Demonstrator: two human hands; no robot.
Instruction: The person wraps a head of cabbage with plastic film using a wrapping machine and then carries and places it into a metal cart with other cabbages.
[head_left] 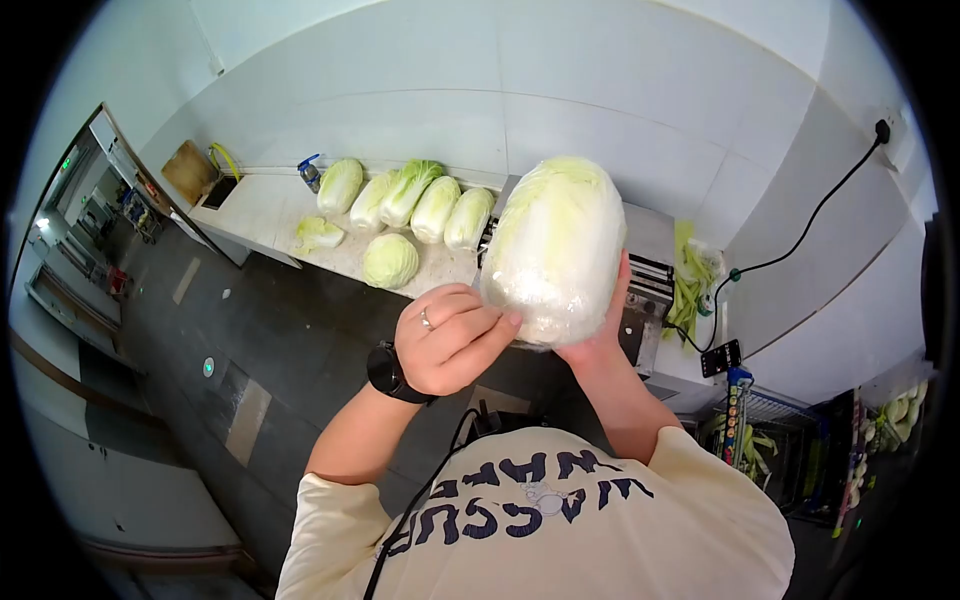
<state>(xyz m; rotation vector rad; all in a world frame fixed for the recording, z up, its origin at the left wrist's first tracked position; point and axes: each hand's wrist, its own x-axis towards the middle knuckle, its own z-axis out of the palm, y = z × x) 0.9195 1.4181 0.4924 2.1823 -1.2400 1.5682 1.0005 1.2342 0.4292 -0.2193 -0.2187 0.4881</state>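
Note:
A large napa cabbage (555,250) in clear plastic wrap is held up in front of my chest, its leafy end pointing away from me. My right hand (600,325) grips it from the right side and below, with most fingers hidden behind it. At its lower left end, my left hand (455,335) has curled fingers with the tips pinched against the plastic wrap (515,312). A ring and a black watch (392,372) are on the left hand and wrist. Behind the held cabbage, part of a wrapping machine (650,275) with dark rollers shows.
Several napa cabbages (437,210) lie in a row on the white counter (265,215), with a round cabbage (390,261) and loose leaves (318,233) before them. A blue-topped bottle (309,173) stands at the back. Trimmed leaves (690,275), a cord (815,215) and a shopping cart (770,405) are at right.

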